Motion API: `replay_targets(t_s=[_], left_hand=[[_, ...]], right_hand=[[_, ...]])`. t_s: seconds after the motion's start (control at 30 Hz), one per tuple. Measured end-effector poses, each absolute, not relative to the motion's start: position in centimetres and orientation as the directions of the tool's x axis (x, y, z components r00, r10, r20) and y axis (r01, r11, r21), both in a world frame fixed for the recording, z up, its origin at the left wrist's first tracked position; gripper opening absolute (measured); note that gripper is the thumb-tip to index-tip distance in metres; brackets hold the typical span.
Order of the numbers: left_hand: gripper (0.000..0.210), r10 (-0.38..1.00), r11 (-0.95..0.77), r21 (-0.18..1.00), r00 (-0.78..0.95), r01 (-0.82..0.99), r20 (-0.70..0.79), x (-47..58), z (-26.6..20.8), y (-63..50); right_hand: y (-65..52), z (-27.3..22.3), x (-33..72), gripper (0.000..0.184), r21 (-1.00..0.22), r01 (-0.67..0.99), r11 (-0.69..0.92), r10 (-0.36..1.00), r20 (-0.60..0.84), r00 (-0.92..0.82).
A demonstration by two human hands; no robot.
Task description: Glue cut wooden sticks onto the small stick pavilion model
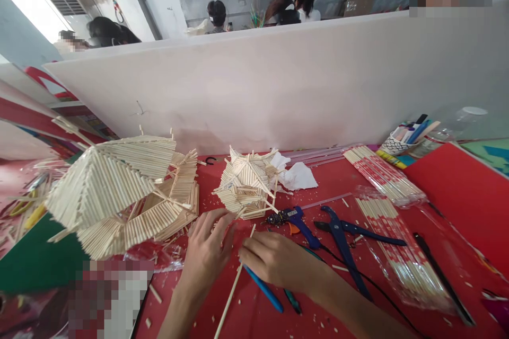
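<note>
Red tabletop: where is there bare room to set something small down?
A narrow gap lies between the large stick model and the small model; a wider one between the white tissue and upper stick pack. Crowded: around the right hand, with slim blue tool, glue gun and cutter close by.

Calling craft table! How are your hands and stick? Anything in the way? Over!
Right hand at thin stick and blue item, grip unclear. Left hand near small stick model. Glue gun just beyond right hand, possibly in the way.
</note>
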State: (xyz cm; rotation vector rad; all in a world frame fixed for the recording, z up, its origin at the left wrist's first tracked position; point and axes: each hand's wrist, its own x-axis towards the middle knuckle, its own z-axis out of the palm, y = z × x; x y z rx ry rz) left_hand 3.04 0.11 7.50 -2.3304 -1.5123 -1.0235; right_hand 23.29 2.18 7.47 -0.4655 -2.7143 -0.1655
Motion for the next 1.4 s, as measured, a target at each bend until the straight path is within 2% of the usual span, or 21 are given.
replay_targets(t_s=[0.1, 0.2, 0.3, 0.57, 0.97, 1.23, 1.4], left_hand=[[0.022, 0.723, -0.474, 0.202, 0.248, 0.857, 0.645, 3.0, 7.2, 0.2], [0.025, 0.714, -0.474, 0.191, 0.248, 0.859, 0.655, 2.9, 6.9, 0.2], [0.026, 0.711, -0.477, 0.188, 0.251, 0.859, 0.657, 2.8, 6.6, 0.0], [0.021, 0.741, -0.454, 0.202, 0.241, 0.868, 0.626, 2.9, 6.1, -0.3], [0.017, 0.691, -0.473, 0.165, 0.248, 0.866, 0.679, 3.6, 6.7, 0.2], [0.016, 0.696, -0.485, 0.174, 0.257, 0.857, 0.671, 3.6, 7.0, 0.2], [0.016, 0.700, -0.479, 0.175, 0.254, 0.860, 0.667, 3.5, 6.8, 0.2]], right_hand=[[2.3, 7.7, 23.6, 0.033, -0.006, 0.434, 0.901, 0.392, 0.437, -0.810], [2.4, 7.2, 23.6, 0.055, -0.027, 0.504, 0.863, 0.467, 0.419, -0.779], [2.2, 6.8, 23.5, 0.064, -0.031, 0.536, 0.843, 0.501, 0.404, -0.765], [2.0, 6.9, 23.4, 0.064, -0.041, 0.552, 0.833, 0.524, 0.376, -0.764], [2.0, 6.8, 23.2, 0.065, -0.120, 0.560, 0.820, 0.556, 0.405, -0.726], [2.2, 6.7, 23.3, 0.068, -0.233, 0.568, 0.789, 0.614, 0.333, -0.716], [2.2, 6.8, 23.4, 0.069, -0.231, 0.557, 0.798, 0.602, 0.353, -0.716]])
